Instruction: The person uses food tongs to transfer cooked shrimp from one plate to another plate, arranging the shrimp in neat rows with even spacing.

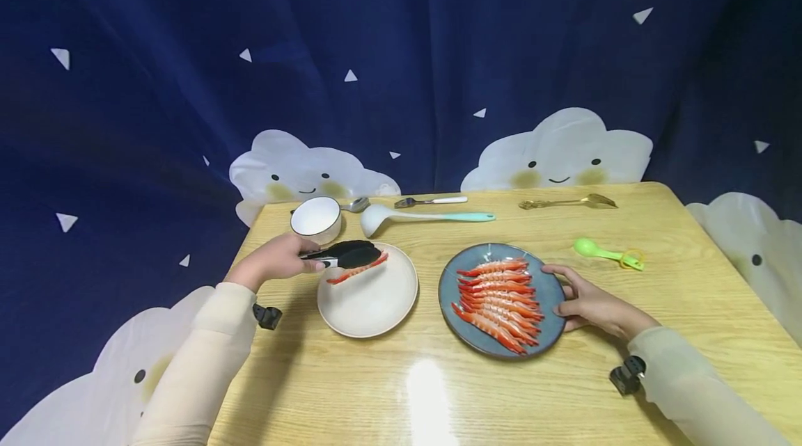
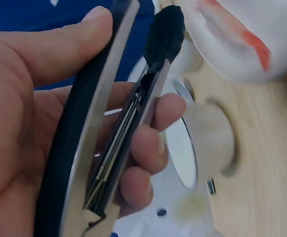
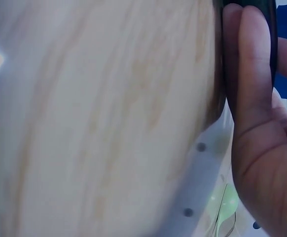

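Note:
My left hand (image 1: 283, 258) grips a pair of black and silver tongs (image 2: 77, 128), thumb on one arm and fingers curled round the other. The tongs' arms stand apart in the left wrist view. Below their black tips, a red-and-white shrimp (image 2: 237, 32) lies over the white plate (image 1: 370, 310), the tips overlapping it in the head view. With the thumb on top and other fingers beneath, my right hand (image 1: 592, 303) holds the right rim of a blue-grey plate (image 1: 452, 293). Several shrimp (image 1: 501, 303) lie in a row on that plate.
Behind the white plate stands a white bowl (image 1: 316, 218), beside a metal spoon (image 1: 357, 205). A ladle (image 1: 426, 216), a white-handled fork (image 1: 432, 201) and a gold utensil (image 1: 567, 202) line the back of the wooden table (image 1: 489, 404). A green spoon (image 1: 601, 251) lies at right.

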{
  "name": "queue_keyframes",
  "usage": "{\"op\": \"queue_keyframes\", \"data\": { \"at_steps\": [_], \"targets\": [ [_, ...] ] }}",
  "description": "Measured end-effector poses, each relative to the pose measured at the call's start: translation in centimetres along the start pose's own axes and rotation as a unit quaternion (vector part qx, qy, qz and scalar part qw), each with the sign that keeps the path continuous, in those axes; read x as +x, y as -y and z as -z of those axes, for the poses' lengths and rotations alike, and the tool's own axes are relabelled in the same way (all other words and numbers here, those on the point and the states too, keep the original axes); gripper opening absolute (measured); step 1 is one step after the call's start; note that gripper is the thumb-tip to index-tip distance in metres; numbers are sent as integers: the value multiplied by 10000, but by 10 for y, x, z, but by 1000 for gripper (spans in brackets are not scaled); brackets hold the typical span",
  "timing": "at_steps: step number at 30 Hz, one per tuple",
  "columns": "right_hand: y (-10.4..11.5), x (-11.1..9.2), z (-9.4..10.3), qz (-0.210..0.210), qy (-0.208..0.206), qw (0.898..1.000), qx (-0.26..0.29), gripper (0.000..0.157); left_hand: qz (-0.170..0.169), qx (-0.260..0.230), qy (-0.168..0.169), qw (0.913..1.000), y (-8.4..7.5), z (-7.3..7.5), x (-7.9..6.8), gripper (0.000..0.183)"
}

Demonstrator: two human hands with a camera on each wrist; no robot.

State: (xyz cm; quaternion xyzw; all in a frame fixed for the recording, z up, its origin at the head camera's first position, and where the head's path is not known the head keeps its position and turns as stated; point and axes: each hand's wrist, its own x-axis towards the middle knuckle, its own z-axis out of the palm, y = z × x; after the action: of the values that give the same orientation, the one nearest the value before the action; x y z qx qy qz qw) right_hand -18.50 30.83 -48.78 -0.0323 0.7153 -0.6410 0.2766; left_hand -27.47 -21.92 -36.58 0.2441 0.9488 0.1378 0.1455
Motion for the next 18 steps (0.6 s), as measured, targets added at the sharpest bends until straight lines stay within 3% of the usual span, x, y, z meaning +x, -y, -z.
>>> {"op": "queue_keyframes", "data": {
  "at_steps": [4,8,13,18],
  "targets": [
    [1,-1,-1,-16,-24,10000,-16,78,257,250,51,9993,13,-3,-10,30],
    [1,-1,-2,-11,-31,10000,-2,78,344,397,202,9984,18,-5,-15,22],
    [0,-1,-1,7,-23,10000,23,78,310,264,350,9986,19,-8,-16,15],
    [-2,1,1,42,19,10000,12,79,669,-22,407,9969,24,-9,-20,28]
  ]
}}
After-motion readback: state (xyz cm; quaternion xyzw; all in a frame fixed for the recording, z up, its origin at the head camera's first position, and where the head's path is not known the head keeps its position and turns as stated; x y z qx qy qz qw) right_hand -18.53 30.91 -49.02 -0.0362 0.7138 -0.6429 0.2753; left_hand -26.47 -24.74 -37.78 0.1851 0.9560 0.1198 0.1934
